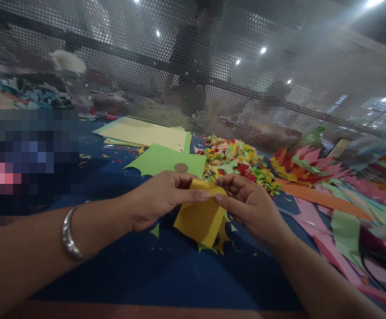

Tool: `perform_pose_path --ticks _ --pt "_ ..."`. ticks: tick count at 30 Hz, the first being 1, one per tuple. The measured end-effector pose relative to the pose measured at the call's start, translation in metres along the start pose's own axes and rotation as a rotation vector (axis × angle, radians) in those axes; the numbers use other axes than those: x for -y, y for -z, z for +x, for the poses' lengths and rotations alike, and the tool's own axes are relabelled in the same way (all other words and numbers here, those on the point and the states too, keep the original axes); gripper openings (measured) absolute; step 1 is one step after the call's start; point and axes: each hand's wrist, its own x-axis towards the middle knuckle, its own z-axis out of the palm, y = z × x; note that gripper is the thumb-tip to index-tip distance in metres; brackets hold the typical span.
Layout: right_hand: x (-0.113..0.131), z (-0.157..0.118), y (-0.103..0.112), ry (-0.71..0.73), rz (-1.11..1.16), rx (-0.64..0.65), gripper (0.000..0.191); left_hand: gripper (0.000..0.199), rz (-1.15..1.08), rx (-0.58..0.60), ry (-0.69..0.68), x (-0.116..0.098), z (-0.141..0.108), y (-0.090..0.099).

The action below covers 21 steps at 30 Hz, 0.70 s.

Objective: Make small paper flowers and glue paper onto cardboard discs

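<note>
A folded yellow paper [201,217] is held up over the blue table between my two hands. My left hand [171,195], closed, pinches its upper left part between thumb and fingers. At the upper right corner, my right hand [242,199] is closed with its thumb against the paper. A slim dark metal tool [220,181] sticks out from the right fingers; its kind is mostly hidden by them. Just beyond the hands lies a light green sheet [169,159] with scalloped cut edges and a round brown disc [181,167] on it.
Pale yellow sheets [146,132] are stacked farther back. A heap of coloured paper scraps [239,159] lies beyond my right hand. Spiky paper pieces [312,161] and pink strips [335,252] cover the right side. A clear bottle [76,84] stands back left before a perforated metal screen [129,57].
</note>
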Motion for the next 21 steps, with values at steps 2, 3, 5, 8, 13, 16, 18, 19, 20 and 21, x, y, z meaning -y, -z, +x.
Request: perform_pose_path --ticks 2,3,5,8,13,16,18,19,20,21 --pt "0.001 0.0 -0.001 0.011 -0.019 -0.015 0.023 0.024 -0.066 -0.004 0.048 0.002 0.0 -0.002" --pt "0.001 0.0 -0.001 0.018 -0.026 -0.024 0.023 0.025 -0.081 -0.032 0.051 0.003 0.001 -0.002" --pt "0.003 0.0 -0.001 0.029 -0.038 -0.045 0.024 0.027 -0.065 -0.113 0.019 0.004 0.002 -0.001" --pt "0.007 0.0 -0.001 0.021 -0.06 -0.085 0.026 0.025 -0.005 -0.159 -0.038 0.002 0.004 0.006" --pt "0.011 -0.001 0.002 0.013 -0.108 -0.13 0.03 0.018 -0.007 -0.148 -0.075 -0.005 0.005 0.014" --pt "0.011 -0.001 0.004 0.032 -0.159 -0.134 0.03 0.016 -0.029 -0.17 -0.089 -0.007 0.005 0.015" --pt "0.01 -0.001 0.004 0.057 -0.215 -0.125 0.03 0.014 -0.029 -0.179 -0.101 -0.008 0.005 0.015" --pt "0.01 -0.001 0.005 0.067 -0.25 -0.114 0.029 0.013 -0.026 -0.18 -0.105 -0.008 0.004 0.014" --pt "0.01 -0.001 0.005 0.074 -0.285 -0.104 0.029 0.011 -0.021 -0.182 -0.107 -0.009 0.004 0.014" --pt "0.009 -0.001 0.005 0.078 -0.315 -0.096 0.029 0.009 -0.016 -0.185 -0.104 -0.01 0.003 0.013"
